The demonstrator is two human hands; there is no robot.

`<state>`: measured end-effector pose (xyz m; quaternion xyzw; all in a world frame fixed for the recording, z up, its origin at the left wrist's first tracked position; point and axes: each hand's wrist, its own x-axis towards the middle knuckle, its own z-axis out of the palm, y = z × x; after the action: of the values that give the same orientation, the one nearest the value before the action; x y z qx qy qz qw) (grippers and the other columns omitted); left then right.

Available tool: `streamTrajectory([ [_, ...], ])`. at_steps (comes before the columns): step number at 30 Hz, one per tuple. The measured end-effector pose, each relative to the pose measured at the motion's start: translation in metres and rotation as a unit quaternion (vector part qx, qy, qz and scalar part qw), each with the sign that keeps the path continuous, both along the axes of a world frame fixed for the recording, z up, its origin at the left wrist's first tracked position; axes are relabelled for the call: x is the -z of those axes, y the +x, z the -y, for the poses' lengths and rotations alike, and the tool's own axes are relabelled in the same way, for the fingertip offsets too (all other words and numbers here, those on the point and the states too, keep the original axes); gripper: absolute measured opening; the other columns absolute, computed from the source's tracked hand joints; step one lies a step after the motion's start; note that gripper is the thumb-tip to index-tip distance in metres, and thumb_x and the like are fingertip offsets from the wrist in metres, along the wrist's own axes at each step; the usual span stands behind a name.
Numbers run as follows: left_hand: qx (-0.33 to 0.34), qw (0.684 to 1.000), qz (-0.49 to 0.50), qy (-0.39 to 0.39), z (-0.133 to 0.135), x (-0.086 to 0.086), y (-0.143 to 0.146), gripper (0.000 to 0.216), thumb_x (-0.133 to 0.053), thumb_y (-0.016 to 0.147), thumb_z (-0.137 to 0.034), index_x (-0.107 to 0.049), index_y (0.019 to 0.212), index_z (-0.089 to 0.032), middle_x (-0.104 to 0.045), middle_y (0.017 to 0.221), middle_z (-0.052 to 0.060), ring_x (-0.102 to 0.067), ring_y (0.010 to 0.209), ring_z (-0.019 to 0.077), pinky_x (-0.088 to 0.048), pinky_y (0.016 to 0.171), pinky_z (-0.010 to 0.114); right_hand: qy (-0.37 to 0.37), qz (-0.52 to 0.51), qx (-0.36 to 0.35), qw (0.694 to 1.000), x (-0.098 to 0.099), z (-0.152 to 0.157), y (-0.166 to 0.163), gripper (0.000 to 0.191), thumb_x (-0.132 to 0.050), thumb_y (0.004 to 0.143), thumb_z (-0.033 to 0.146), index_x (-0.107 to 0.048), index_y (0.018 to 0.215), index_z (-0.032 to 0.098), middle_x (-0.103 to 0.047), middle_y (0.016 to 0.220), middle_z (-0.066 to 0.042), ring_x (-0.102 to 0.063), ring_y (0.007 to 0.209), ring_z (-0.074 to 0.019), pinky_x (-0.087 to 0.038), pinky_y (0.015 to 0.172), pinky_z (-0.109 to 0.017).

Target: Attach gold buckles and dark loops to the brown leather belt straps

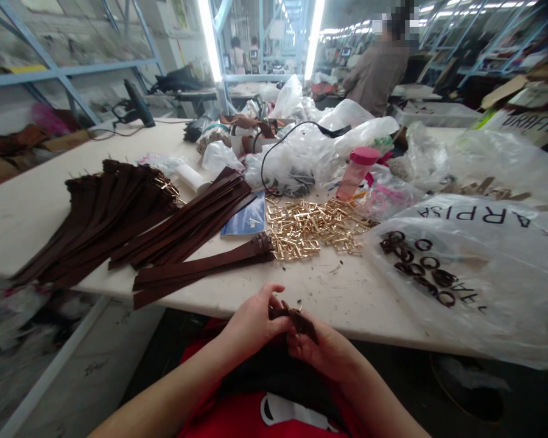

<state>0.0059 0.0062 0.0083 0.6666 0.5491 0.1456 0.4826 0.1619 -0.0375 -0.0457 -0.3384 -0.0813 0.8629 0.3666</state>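
Note:
At the table's front edge, my left hand [256, 319] and my right hand [326, 353] meet around a dark brown leather strap [305, 326]. Fingers of both hands are pinched on the strap's end. A small bright bit of metal shows beside it, too small to name surely. Just beyond lies a spread of gold metal buckles [308, 225]. A short stack of brown straps [205, 267] with buckles at its right end sits left of them. Behind are a longer loose stack of straps [196, 219] and a large fanned pile of straps [100, 225].
On the right, a clear plastic bag [497, 274] holds brown rings [430, 263] and hangs over the edge. A pink-lidded bottle [354, 173], a blue booklet [245, 216] and crumpled bags [292, 152] stand behind the buckles. Another person [379, 70] is beyond the table.

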Motion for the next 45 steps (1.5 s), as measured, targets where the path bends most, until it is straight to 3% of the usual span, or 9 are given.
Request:
streamTrajectory([
  [6, 0.025, 1.000, -0.013, -0.012, 0.000, 0.004, -0.003, 0.037, -0.062, 0.067, -0.038, -0.051, 0.098, -0.021, -0.063, 0.082, -0.002, -0.057, 0.075, 0.0165, -0.040, 0.064, 0.025, 0.006, -0.021, 0.002, 1.000, -0.007, 0.006, -0.005, 0.024, -0.064, 0.074, 0.036, -0.059, 0.088, 0.017, -0.048, 0.062, 0.004, -0.041, 0.052, -0.0035, -0.034, 0.050, -0.015],
  [13, 0.083, 0.986, 0.056, -0.130, 0.002, -0.011, -0.009, 0.026, -0.058, 0.070, -0.036, -0.058, 0.086, -0.016, -0.061, 0.074, -0.001, -0.055, 0.068, 0.0148, -0.039, 0.056, 0.022, 0.152, 0.180, 0.110, 0.966, -0.016, 0.010, -0.012, 0.028, -0.065, 0.071, 0.039, -0.046, 0.072, 0.018, -0.041, 0.058, 0.006, -0.034, 0.051, -0.0060, -0.027, 0.048, -0.019],
  [21, 0.104, 0.963, 0.141, -0.204, 0.010, -0.022, -0.015, 0.033, -0.056, 0.066, -0.022, -0.057, 0.097, -0.014, -0.063, 0.081, 0.001, -0.055, 0.073, 0.0146, -0.041, 0.062, 0.022, 0.362, 0.554, 0.139, 0.737, -0.018, 0.012, -0.010, 0.031, -0.055, 0.077, 0.037, -0.037, 0.059, 0.020, -0.035, 0.060, 0.005, -0.034, 0.055, -0.0101, -0.028, 0.052, -0.025],
  [23, 0.105, 0.952, 0.169, -0.234, 0.012, -0.022, -0.017, 0.033, -0.054, 0.067, -0.021, -0.056, 0.099, -0.014, -0.062, 0.082, 0.001, -0.055, 0.074, 0.0139, -0.041, 0.064, 0.022, 0.380, 0.573, 0.137, 0.713, -0.016, 0.015, -0.009, 0.030, -0.055, 0.077, 0.034, -0.037, 0.058, 0.020, -0.037, 0.061, 0.004, -0.036, 0.058, -0.0108, -0.029, 0.054, -0.025],
  [25, 0.090, 0.951, 0.168, -0.244, 0.013, -0.019, -0.017, 0.029, -0.052, 0.071, -0.024, -0.056, 0.098, -0.014, -0.062, 0.080, 0.001, -0.054, 0.071, 0.0128, -0.040, 0.062, 0.022, 0.360, 0.545, 0.144, 0.744, -0.014, 0.017, -0.010, 0.029, -0.058, 0.076, 0.035, -0.039, 0.060, 0.020, -0.037, 0.061, 0.004, -0.036, 0.057, -0.0105, -0.030, 0.053, -0.025],
  [29, 0.072, 0.957, 0.164, -0.230, 0.015, -0.012, -0.014, 0.024, -0.052, 0.075, -0.029, -0.057, 0.093, -0.014, -0.062, 0.077, 0.002, -0.053, 0.064, 0.0119, -0.038, 0.056, 0.021, 0.242, 0.288, 0.135, 0.917, -0.012, 0.020, -0.017, 0.028, -0.062, 0.071, 0.041, -0.046, 0.086, 0.023, -0.048, 0.073, 0.003, -0.046, 0.060, -0.0116, -0.039, 0.052, -0.025],
  [31, 0.089, 0.946, 0.203, -0.237, 0.014, -0.010, -0.011, 0.023, -0.053, 0.076, -0.029, -0.058, 0.091, -0.013, -0.063, 0.078, 0.002, -0.054, 0.066, 0.0117, -0.039, 0.058, 0.021, 0.209, 0.179, 0.108, 0.955, -0.014, 0.020, -0.019, 0.034, -0.057, 0.074, 0.046, -0.047, 0.099, 0.024, -0.053, 0.083, 0.000, -0.050, 0.063, -0.0129, -0.043, 0.053, -0.027],
  [38, 0.020, 0.901, 0.259, -0.347, 0.012, -0.006, -0.014, 0.034, -0.057, 0.075, -0.044, -0.055, 0.093, -0.015, -0.065, 0.072, 0.003, -0.059, 0.065, 0.0136, -0.042, 0.062, 0.024, 0.289, 0.330, 0.110, 0.892, -0.020, 0.015, -0.013, 0.024, -0.053, 0.078, 0.042, -0.054, 0.090, 0.021, -0.053, 0.078, 0.000, -0.051, 0.067, -0.0129, -0.043, 0.056, -0.023],
  [45, 0.023, 0.890, 0.250, -0.381, 0.003, 0.001, -0.011, 0.034, -0.062, 0.071, -0.042, -0.057, 0.092, -0.016, -0.067, 0.074, 0.003, -0.060, 0.068, 0.0136, -0.043, 0.067, 0.025, 0.272, 0.344, 0.110, 0.892, -0.013, 0.009, -0.009, 0.023, -0.053, 0.076, 0.041, -0.048, 0.088, 0.021, -0.047, 0.072, 0.002, -0.046, 0.062, -0.0107, -0.040, 0.054, -0.022],
])
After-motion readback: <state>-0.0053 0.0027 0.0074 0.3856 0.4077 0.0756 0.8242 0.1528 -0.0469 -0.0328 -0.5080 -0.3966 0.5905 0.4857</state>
